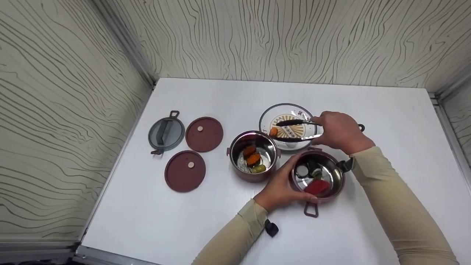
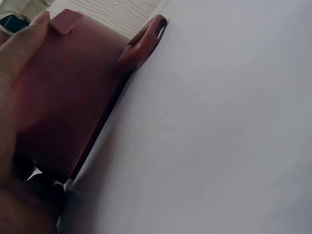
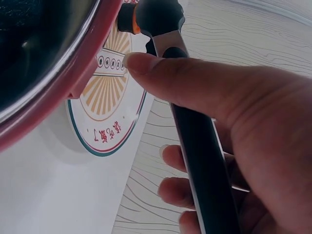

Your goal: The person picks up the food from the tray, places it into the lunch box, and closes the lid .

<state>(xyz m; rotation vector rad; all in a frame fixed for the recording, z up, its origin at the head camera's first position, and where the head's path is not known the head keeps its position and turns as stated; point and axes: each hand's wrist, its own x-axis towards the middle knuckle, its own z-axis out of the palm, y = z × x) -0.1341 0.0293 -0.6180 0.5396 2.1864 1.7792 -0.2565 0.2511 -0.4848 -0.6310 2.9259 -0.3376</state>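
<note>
In the head view my right hand [image 1: 338, 130] grips a pair of black-and-silver tongs [image 1: 294, 139] above a round patterned plate [image 1: 287, 147]. An orange-topped sushi piece [image 1: 273, 131] sits at the tong tips; its dark side [image 3: 126, 18] shows in the right wrist view. My left hand [image 1: 283, 187] holds the side of a dark red pot [image 1: 336, 197], thumb toward the front. Inside that pot lie a red-topped piece [image 1: 316, 187], a white round one [image 1: 302, 171] and dark ones. Left of it, a second red pot [image 1: 254, 177] contains orange-topped sushi [image 1: 253, 159] and a greenish piece [image 1: 258, 169].
On the left of the white table [image 1: 128, 221] lie two dark red lids [image 1: 204, 136] with pale knobs and a grey lid [image 1: 173, 134] with a handle. Wood-grain panels [image 1: 276, 40] stand behind and at the left. A loop handle [image 1: 311, 210] juts from the right pot.
</note>
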